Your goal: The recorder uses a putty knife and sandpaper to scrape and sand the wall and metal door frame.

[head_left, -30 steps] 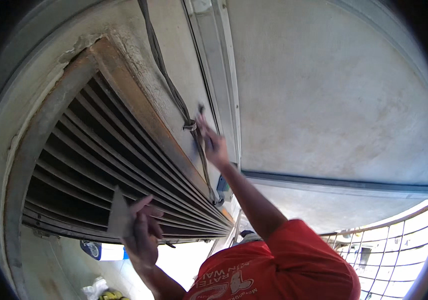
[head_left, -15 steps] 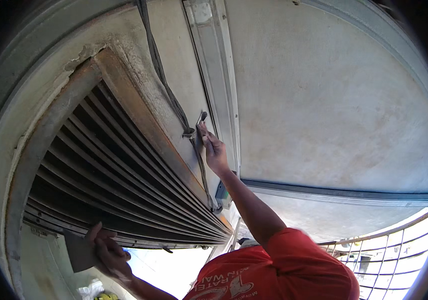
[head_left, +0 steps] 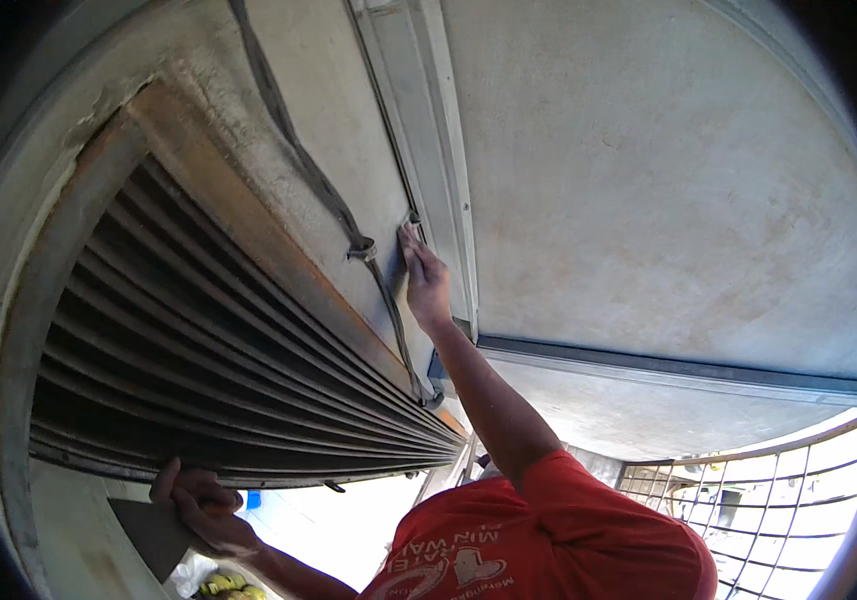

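Note:
My left hand (head_left: 206, 508) is closed around the handle of a putty knife (head_left: 151, 535), whose wide grey blade points down and left below the louvred vent (head_left: 238, 330). A bit of orange shows between the fingers. My right hand (head_left: 426, 280) is raised to the pale wall, its fingers pinched around a small narrow-bladed tool (head_left: 414, 218). The tool's tip is by the groove along the vertical trim strip (head_left: 413, 110); most of the tool is hidden by the fingers. Left of that hand, a dark cable (head_left: 293, 150) runs down the wall.
The vent has a rusty frame (head_left: 228, 180) with rough plaster around it. A clip (head_left: 362, 250) holds the cable. To the right is a large pale panel (head_left: 648, 180) with a grey lower rail (head_left: 668, 372). A metal grille (head_left: 758, 510) stands at lower right; a yellow-and-dark bundle (head_left: 228, 585) lies below.
The view has shifted a little, with the vent and cable moving left. My right hand sits slightly higher, its tool now nearer the trim groove. The putty knife has tipped further down.

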The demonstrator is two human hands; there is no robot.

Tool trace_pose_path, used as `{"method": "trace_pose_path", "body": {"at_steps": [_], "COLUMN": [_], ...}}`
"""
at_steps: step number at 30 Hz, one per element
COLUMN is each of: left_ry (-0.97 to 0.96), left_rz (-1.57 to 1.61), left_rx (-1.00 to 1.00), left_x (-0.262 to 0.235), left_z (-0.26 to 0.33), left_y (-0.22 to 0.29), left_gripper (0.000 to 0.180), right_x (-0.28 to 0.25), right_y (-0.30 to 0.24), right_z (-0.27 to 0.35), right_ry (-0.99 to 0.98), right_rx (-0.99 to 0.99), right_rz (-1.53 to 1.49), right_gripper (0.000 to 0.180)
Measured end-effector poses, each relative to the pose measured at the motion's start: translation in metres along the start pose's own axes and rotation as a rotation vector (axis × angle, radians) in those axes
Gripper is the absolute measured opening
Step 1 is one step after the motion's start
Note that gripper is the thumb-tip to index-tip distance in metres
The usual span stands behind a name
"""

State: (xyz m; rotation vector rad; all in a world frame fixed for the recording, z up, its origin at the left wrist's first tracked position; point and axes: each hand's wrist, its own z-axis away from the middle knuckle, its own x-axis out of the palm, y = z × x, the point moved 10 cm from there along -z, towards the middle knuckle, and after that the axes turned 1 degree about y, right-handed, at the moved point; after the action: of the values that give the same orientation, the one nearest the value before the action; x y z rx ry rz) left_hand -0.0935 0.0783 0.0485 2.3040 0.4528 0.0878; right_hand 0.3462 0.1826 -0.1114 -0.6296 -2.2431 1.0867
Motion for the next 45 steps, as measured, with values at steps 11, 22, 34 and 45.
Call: {"method": "trace_pose_path", "body": {"at_steps": [11, 22, 34, 45], "left_ry": [0.104, 0.057, 0.104, 0.197], "left_rz": [0.033, -0.088, -0.011, -0.156], "left_rx": [-0.061, 0.138, 0.079, 0.111], "left_x": [-0.014, -0.033, -0.024, -0.014], "left_z": [0.003, -0.006, -0.006, 0.002], "left_y": [0.0, 0.002, 0.001, 0.016], "left_gripper": [0.043, 0.031, 0.036, 0.045], "right_x": [-0.006, 0.016, -0.003, 0.005], "right_y": [-0.022, -0.069, -0.013, -0.044], "right_z": [-0.012, -0.013, 0.017, -0.002], "right_ry": [0.049, -0.005, 0.368, 0.229], "right_rx": [-0.236, -0.251, -0.063, 0.186], "right_rz": [0.194, 0.288, 0.417, 0.279], "right_gripper": [0.041, 0.039, 0.033, 0.031]}}
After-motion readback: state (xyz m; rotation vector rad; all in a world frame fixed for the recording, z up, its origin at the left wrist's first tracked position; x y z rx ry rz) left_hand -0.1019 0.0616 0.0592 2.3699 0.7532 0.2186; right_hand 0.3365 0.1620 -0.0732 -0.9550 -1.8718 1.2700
